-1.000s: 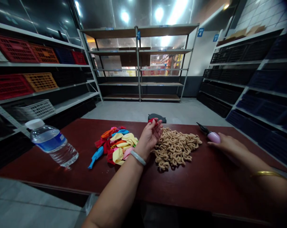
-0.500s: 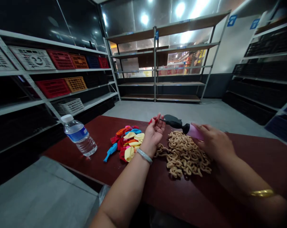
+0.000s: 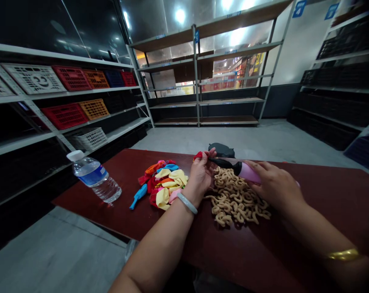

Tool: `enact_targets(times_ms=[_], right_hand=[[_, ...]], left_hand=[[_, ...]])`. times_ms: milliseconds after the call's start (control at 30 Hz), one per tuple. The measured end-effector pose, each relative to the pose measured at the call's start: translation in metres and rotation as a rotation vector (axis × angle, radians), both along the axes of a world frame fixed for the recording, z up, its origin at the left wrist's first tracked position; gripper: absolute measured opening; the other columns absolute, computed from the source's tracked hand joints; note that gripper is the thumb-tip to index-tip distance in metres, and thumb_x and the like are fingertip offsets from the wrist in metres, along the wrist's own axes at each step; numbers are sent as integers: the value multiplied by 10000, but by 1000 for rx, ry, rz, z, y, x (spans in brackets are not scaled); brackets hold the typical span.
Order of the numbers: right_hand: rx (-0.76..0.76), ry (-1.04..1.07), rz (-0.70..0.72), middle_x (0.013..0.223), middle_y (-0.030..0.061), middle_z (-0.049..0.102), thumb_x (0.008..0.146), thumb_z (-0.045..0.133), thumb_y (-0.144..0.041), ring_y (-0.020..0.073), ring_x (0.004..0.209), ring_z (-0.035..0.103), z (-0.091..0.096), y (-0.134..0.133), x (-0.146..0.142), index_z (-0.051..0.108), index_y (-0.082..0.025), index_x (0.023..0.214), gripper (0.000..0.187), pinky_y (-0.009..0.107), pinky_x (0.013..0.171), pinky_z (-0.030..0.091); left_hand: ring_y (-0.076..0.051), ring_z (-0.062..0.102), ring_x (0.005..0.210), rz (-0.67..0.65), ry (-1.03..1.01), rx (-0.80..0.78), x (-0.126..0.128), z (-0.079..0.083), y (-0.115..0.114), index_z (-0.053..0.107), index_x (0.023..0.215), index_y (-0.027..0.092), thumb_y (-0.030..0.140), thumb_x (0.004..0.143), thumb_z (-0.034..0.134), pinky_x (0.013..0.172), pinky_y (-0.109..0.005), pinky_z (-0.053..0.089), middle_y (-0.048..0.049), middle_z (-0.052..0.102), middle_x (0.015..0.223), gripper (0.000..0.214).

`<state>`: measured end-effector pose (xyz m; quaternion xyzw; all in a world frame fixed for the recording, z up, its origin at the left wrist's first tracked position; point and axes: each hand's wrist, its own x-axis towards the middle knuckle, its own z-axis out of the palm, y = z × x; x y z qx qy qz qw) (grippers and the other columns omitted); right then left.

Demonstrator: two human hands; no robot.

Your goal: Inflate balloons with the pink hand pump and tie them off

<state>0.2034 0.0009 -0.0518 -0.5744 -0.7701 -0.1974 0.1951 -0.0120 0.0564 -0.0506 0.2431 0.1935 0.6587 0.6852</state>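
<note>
My left hand (image 3: 202, 175) is closed on a small red balloon (image 3: 198, 156), pinching its neck above the dark red table (image 3: 160, 228). My right hand (image 3: 273, 183) grips a pink balloon pump (image 3: 248, 171) whose black nozzle (image 3: 221, 162) points left and meets the red balloon at my left fingertips. Under both hands lies a heap of tan curled rubber bands or clips (image 3: 236, 197). A pile of flat balloons in several colours (image 3: 161, 185) lies left of my left wrist, with a blue one (image 3: 138, 196) at its edge.
A water bottle (image 3: 94, 181) lies tilted at the table's left end. A dark object (image 3: 221, 149) sits at the far table edge. Shelves with red, orange and white crates (image 3: 65, 114) line the left; dark shelving stands on the right and at the back.
My right hand picked the pump up from the table at the right and carried it left, until its nozzle reached the red balloon in my left hand. The camera view turned left.
</note>
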Motion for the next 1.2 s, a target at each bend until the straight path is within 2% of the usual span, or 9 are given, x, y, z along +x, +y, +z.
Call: enact_targets(times_ms=[133, 333, 500, 700, 767, 900, 1000, 1133, 1200], right_hand=[[-14, 23, 12, 1131, 101, 643, 802, 598, -365, 291, 939, 619, 0, -3, 1, 480, -256, 1386, 605, 410, 726, 467], [-32, 57, 8, 1168, 102, 634, 807, 608, -378, 298, 970, 617, 0, -4, 1, 477, -263, 1393, 611, 422, 762, 468], [-15, 60, 38, 1159, 112, 634, 797, 609, -345, 303, 999, 605, -2, -3, 2, 492, -239, 1381, 605, 417, 778, 460], [7, 97, 53, 1160, 105, 639, 825, 576, -361, 294, 980, 613, -1, -4, 1, 483, -246, 1384, 579, 416, 755, 468], [13, 121, 57, 1167, 102, 640, 830, 576, -355, 288, 984, 614, 1, -5, 0, 482, -256, 1384, 571, 416, 764, 474], [5, 127, 66, 1180, 103, 635, 830, 590, -365, 288, 982, 618, 0, -6, -3, 474, -262, 1394, 585, 418, 790, 479], [-12, 124, 94, 1163, 107, 637, 834, 588, -379, 286, 958, 624, -3, -7, -6, 462, -259, 1400, 593, 418, 785, 482], [-21, 108, 119, 1138, 103, 641, 840, 580, -388, 284, 939, 625, -7, -9, -12, 456, -256, 1395, 584, 409, 751, 479], [-18, 101, 116, 1128, 99, 642, 837, 583, -386, 282, 928, 628, -7, -10, -13, 463, -260, 1386, 576, 398, 726, 474]], left_hand=[[-172, 650, 1059, -13, 67, 22, 7, 3, -8, 603, 890, 175, 321, 859, 664, 881, -285, 502, -88, 698, 1157, 161], [-170, 637, 1074, -46, 67, 88, 16, -3, -14, 593, 878, 177, 356, 829, 697, 935, -308, 479, -95, 655, 1260, 213], [-199, 621, 1118, -32, 111, 82, 23, -6, -19, 578, 890, 181, 348, 806, 717, 919, -338, 494, -85, 651, 1265, 233], [-228, 578, 1202, -68, 146, 82, 23, 0, -26, 594, 1012, 196, 349, 811, 712, 941, -368, 491, -95, 649, 1260, 278], [-232, 579, 1204, -88, 137, 84, 21, 3, -28, 607, 1055, 204, 397, 832, 680, 942, -370, 491, -96, 642, 1272, 304], [-248, 575, 1213, -114, 60, 65, 15, 8, -27, 631, 923, 178, 572, 878, 529, 944, -381, 495, -114, 669, 1213, 410], [-252, 586, 1200, -110, 22, 58, 14, 10, -26, 610, 863, 177, 557, 878, 541, 955, -398, 494, -112, 687, 1169, 387], [-220, 628, 1129, -52, 2, 30, 14, 14, -25, 594, 948, 203, 506, 905, 529, 982, -402, 478, -90, 701, 1123, 312], [-214, 636, 1111, -30, 0, 41, 16, 14, -26, 562, 876, 201, 488, 904, 540, 988, -397, 473, -84, 703, 1104, 289]])
